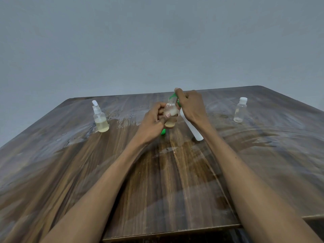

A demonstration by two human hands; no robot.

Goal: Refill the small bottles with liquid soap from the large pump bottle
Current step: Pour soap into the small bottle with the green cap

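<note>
Mid-bench [175, 172], left hand [154, 120] gripping small bottle [170, 114], right hand [191, 106] clasping tilted pump bottle [192, 128], spare bottles [100, 118] well apart near side edges.

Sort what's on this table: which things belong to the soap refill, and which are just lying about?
In use:
- small bottle, held by left hand
- green-topped white pump bottle, tilted in right hand

Also part of the job:
- pump-top bottle, partly filled
- flip-cap bottle, nearly empty
- green item, unclear
</note>
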